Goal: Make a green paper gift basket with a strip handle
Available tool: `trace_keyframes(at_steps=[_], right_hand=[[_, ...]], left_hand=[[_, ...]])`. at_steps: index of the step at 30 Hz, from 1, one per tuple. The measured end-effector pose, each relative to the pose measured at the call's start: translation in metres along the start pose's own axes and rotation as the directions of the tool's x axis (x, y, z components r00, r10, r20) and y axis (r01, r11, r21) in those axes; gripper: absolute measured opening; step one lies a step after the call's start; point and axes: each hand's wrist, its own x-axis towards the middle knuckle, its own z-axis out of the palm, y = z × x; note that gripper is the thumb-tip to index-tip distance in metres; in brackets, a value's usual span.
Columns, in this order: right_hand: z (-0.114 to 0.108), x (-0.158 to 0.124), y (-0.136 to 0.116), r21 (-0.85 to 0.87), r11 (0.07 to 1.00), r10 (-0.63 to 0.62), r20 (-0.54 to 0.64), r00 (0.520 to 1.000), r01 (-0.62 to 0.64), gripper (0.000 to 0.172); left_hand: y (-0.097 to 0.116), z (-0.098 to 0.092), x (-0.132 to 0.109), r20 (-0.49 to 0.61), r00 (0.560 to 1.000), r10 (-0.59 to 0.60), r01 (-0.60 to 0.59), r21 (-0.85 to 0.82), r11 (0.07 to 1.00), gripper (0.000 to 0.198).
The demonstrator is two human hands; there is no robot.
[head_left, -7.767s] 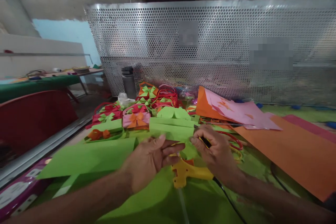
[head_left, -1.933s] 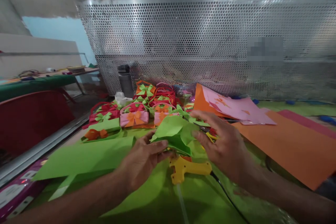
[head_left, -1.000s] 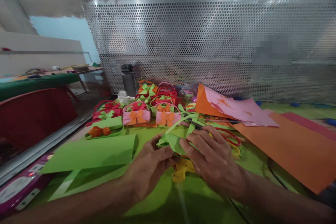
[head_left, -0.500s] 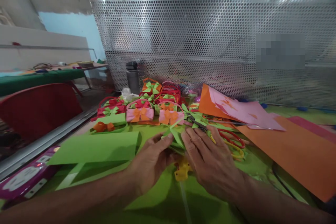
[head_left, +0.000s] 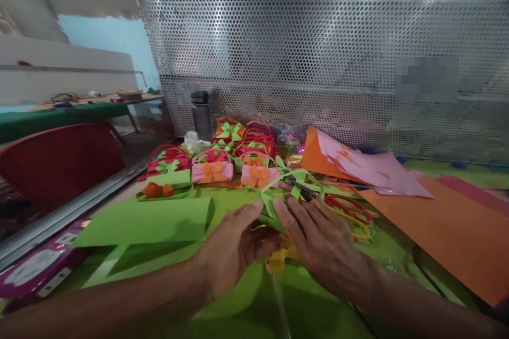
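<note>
A small folded green paper piece [head_left: 270, 217] is between my two hands, with thin green strips sticking up from its top. My left hand [head_left: 226, 251] is closed on its left side, the thumb on the near edge and the other fingers curled beneath. On the other side my right hand [head_left: 328, 251] presses it with fingers held together, partly covering it. Just below lies a yellow glue gun [head_left: 281, 258] with a clear glue stick [head_left: 281, 304] extending towards me. Scissors with red handles [head_left: 350, 205] and a yellow-handled pair [head_left: 360, 230] lie beyond my right hand.
Small paper handbags with bows [head_left: 212, 171] stand behind my hands. A green sheet [head_left: 147, 222] lies left, near a purple power strip [head_left: 37, 270]. Orange sheets [head_left: 445, 228] and pink sheets [head_left: 366, 164] lie right. A dark bottle [head_left: 201, 116] stands before a perforated metal panel [head_left: 298, 58].
My right fingers have shifted slightly down and flattened over the green piece. A green strip now arches more plainly beyond them, and more of the glue gun shows.
</note>
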Motion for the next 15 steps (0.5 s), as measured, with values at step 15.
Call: trace_keyframes(at_steps=[15], right_hand=[[-0.0005,-0.0007,0.0024,0.057,0.998,-0.026,0.007,1.000,0.026,0.043]], left_hand=[[0.0000,0.0035,-0.0020,-0.116,0.989,0.093,-0.093,0.007,0.996,0.019]])
